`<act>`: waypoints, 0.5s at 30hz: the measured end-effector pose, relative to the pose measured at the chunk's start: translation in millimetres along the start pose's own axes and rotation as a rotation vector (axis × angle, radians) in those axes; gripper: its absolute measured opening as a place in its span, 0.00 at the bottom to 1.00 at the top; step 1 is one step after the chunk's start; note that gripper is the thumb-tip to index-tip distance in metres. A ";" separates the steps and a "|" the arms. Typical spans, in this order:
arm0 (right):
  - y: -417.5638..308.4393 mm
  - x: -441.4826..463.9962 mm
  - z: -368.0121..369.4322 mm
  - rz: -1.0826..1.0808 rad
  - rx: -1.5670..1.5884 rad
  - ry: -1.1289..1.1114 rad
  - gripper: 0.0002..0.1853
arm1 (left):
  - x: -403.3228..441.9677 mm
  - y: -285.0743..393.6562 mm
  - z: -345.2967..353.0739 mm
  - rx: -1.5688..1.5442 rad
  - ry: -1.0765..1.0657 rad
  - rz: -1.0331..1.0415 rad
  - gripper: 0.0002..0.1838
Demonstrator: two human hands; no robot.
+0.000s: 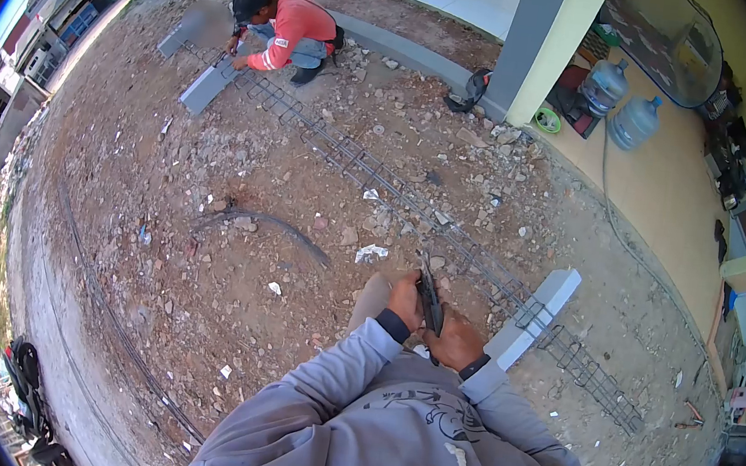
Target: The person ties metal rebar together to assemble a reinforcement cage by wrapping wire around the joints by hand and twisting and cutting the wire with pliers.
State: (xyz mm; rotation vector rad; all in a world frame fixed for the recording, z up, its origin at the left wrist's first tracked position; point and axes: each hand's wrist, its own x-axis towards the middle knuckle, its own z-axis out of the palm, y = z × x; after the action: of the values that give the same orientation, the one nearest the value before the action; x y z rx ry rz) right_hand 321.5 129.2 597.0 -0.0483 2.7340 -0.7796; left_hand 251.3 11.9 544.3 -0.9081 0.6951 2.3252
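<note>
In front of my chest, my left hand and my right hand are both closed around dark pliers, whose narrow end points away from me. Their jaws are too small to make out clearly. Just beyond my hands, a long rebar cage runs diagonally over the ground, touched by neither hand. Its near part rests across a pale block to the right of my right hand.
A co-worker in a red top squats at the cage's far end, beside another pale block. Loose wire lies on stony ground. Water jugs stand on the porch by a pillar. A hose trails along the edge.
</note>
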 end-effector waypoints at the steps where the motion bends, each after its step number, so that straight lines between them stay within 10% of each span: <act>1: -7.4 7.3 -0.8 -0.022 0.021 -0.079 0.34 | 1.0 6.3 -10.1 -0.041 0.015 0.009 0.17; 7: -34.2 85.3 9.3 -0.139 0.384 -0.457 0.34 | 29.7 70.4 -69.7 -0.286 0.012 0.031 0.14; 15: -55.6 270.6 45.4 -0.048 0.003 -0.364 0.30 | 110.4 244.5 -103.0 -0.376 0.058 0.028 0.14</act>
State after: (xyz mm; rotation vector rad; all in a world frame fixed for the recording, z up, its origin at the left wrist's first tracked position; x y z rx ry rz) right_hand 73.5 28.1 515.2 -0.2329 2.3943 -0.7092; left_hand 70.5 -196.1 462.8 -1.1374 0.2949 2.5094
